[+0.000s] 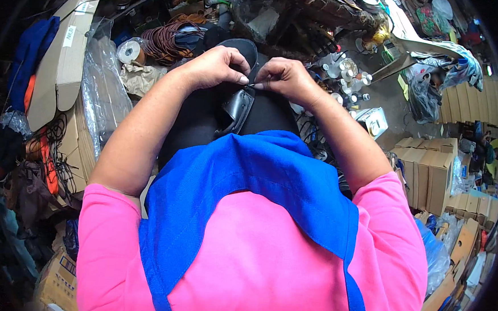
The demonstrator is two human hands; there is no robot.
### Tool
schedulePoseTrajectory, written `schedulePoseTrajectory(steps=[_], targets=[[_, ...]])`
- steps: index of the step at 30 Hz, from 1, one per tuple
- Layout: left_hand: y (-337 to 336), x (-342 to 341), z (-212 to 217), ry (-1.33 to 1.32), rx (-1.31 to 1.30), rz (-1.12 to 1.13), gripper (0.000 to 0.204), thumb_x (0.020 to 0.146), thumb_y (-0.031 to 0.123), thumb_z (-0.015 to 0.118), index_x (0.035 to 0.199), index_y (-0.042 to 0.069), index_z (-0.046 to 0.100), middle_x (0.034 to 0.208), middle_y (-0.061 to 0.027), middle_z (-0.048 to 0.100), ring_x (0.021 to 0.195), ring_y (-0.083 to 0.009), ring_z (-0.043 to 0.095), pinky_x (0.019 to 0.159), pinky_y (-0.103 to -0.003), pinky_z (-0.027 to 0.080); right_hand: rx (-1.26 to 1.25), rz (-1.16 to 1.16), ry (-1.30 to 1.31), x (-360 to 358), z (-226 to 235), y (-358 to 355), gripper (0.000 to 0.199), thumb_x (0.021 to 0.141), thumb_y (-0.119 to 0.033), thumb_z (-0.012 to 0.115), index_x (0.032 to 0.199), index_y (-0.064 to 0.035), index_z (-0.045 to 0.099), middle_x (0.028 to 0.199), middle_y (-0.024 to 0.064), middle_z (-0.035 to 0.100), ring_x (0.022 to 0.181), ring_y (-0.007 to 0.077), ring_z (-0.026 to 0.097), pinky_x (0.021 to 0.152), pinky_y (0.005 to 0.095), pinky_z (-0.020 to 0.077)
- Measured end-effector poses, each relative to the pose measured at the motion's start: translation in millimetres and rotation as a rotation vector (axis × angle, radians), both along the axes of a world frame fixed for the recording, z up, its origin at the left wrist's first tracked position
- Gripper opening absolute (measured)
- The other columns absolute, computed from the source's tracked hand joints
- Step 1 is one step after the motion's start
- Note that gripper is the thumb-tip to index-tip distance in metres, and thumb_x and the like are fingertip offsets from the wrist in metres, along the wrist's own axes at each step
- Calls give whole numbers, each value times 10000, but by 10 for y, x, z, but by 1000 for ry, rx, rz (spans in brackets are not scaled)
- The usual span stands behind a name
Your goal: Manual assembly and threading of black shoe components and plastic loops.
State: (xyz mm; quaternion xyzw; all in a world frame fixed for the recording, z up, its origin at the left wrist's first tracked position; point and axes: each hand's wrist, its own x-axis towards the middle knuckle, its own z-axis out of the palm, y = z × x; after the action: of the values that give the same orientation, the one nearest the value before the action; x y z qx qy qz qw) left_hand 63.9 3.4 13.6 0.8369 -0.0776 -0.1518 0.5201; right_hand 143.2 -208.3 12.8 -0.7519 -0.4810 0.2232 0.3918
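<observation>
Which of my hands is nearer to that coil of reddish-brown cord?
Your left. In this view, your left hand is just to the right of the coil of reddish-brown cord; your right hand is farther right, beyond the left.

Cardboard boxes (437, 170) stand at right, beside cluttered grey floor (393, 107).
</observation>
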Motion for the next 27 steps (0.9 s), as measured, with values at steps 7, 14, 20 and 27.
schedulePoseTrajectory(steps=[7,14,20,27], targets=[[71,-21,3,101,-39,-104,323,788,171,670,1078,28,660,941,-61,597,941,-180,555,877,-302,410,49,-75,-139,-188,-42,-104,144,744,-115,715,885,-116,689,793,75,611,740,220,623,654,311,500],[101,-24,19,131,-45,-174,362,812,147,618,1148,14,628,987,-89,602,962,-191,555,904,-301,400,17,-5,-474,-298,94,-109,194,747,-95,662,931,-146,698,799,102,579,739,294,602,646,391,493],[53,-55,125,106,52,-231,358,792,127,624,1137,34,632,971,-106,595,986,-224,553,903,-314,406,-192,198,-757,-339,496,100,137,730,-91,601,843,-83,679,796,118,576,749,300,607,658,405,474],[-5,-35,14,-408,378,-63,242,658,-12,660,892,46,643,855,-90,574,862,-275,586,753,-354,472,-359,239,-806,-304,387,302,119,768,-119,564,794,-66,666,848,144,598,827,306,612,721,412,482]])
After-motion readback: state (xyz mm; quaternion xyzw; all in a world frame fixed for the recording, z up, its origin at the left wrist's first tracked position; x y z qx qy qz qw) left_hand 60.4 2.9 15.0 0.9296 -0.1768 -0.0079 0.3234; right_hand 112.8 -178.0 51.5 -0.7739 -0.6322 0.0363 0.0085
